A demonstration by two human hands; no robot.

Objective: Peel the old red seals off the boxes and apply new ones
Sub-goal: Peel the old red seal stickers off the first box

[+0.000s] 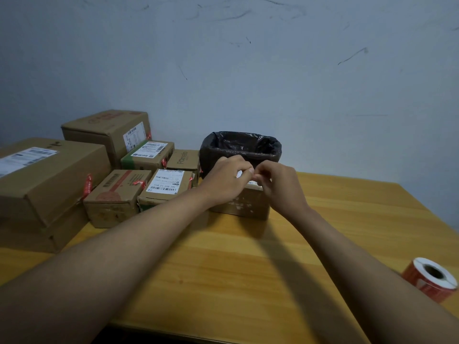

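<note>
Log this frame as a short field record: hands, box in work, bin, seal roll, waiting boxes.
left hand: fingers curled, on top of the box
right hand: fingers curled, pinching at the box top; what is pinched is hidden
box in work: small carton, on the table
bin: black liner, behind the box
seal roll: red, table's right edge, untouched
waiting boxes: left, red seals on

Both hands cover the top of the small box [244, 204], so whatever the fingertips pinch stays hidden; the red seal roll [431, 279] runs off the right edge.
</note>
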